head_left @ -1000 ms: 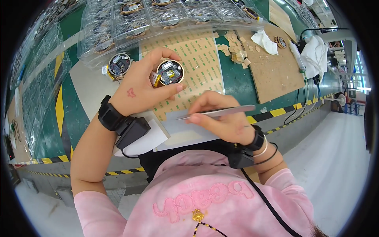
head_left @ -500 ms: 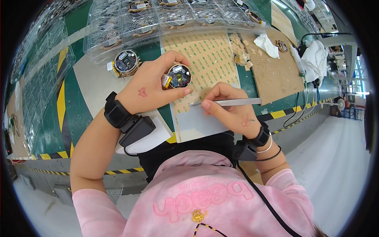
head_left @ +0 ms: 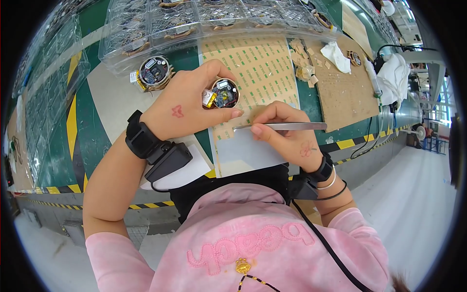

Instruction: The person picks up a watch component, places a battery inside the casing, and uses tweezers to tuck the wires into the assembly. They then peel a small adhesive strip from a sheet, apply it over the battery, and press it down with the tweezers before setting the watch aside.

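Seen from above, a person in a pink top works at a green surface (head_left: 310, 103) with both bare hands. Near the centre of the frame, the left hand (head_left: 188, 104) is curled around a round electronic module (head_left: 225, 93), its thumb at the lower edge and its fingers over the top. The module's open face, showing a dark circuit board, is turned up, and a small white-and-yellow block (head_left: 209, 99) sits at its left side.

Right of centre, the right hand (head_left: 284, 129) pinches silver tweezers (head_left: 299, 126) between thumb and fingers. Their tip points left, at the lower edge of the tan, green-printed part of a sheet (head_left: 260, 63); whether it touches, I cannot tell. Below that edge the sheet is bare and pale grey.

A second round module (head_left: 154, 73) lies left of the left hand, in the upper left. Along the top of the frame, a clear plastic tray (head_left: 192, 30) holds more round modules in compartments. At upper right, a brown board (head_left: 340, 100) carries a crumpled white tissue (head_left: 336, 56) and a ring-shaped part (head_left: 354, 58), with tan scraps (head_left: 305, 72) at its left edge.
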`<state>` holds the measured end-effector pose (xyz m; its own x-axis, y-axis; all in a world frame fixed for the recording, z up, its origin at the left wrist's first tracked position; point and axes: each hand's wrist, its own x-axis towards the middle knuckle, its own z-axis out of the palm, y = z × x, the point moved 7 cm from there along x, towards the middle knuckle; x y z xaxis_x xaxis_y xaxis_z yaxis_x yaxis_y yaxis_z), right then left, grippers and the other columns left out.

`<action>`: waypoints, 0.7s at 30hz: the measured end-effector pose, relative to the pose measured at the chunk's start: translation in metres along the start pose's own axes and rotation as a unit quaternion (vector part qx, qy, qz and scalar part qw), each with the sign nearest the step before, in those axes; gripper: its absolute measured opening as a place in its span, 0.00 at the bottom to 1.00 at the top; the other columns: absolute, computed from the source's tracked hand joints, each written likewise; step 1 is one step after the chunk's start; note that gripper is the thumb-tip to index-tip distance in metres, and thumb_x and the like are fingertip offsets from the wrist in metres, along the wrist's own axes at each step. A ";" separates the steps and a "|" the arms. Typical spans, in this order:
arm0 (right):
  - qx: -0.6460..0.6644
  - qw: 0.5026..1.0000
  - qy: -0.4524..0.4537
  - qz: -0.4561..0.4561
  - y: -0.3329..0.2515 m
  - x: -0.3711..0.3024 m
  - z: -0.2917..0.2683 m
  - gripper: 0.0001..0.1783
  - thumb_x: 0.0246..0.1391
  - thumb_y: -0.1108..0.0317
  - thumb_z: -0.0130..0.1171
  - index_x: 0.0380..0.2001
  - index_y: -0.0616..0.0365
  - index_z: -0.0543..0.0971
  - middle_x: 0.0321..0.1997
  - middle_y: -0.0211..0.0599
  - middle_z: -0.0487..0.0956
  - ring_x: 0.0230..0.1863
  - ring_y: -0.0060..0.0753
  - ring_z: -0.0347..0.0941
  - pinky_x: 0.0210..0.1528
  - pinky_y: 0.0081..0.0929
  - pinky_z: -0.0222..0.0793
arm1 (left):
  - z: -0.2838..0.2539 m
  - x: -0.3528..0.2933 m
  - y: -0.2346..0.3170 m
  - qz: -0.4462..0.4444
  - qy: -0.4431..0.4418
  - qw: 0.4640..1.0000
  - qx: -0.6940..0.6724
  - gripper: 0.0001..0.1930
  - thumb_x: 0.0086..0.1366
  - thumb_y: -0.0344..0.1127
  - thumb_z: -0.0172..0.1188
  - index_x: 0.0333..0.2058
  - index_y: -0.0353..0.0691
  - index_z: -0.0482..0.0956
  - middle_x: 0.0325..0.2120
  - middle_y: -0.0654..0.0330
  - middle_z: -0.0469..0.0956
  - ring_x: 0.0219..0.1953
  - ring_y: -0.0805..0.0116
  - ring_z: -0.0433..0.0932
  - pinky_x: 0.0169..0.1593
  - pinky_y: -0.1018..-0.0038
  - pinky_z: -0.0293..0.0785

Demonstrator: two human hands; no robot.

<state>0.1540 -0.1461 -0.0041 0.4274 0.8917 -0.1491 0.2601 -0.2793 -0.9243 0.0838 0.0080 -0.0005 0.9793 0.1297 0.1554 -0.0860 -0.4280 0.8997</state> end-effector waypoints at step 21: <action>0.223 0.973 0.038 -0.049 -0.027 0.026 -0.043 0.06 0.53 0.71 0.60 0.30 0.62 0.75 0.31 0.38 0.78 0.32 0.26 0.75 0.38 0.23 0.70 | -0.001 0.001 0.002 -0.016 -0.032 0.998 -0.055 0.23 0.50 0.31 0.69 0.46 0.37 0.73 0.36 0.61 0.76 0.37 0.74 0.76 0.41 0.77 0.72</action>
<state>0.1956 -0.1314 0.0322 0.4864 0.8727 -0.0413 -0.0904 0.0032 -0.9959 0.0844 0.0086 0.0018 0.9913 0.0833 0.1018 -0.0697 -0.3240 0.9435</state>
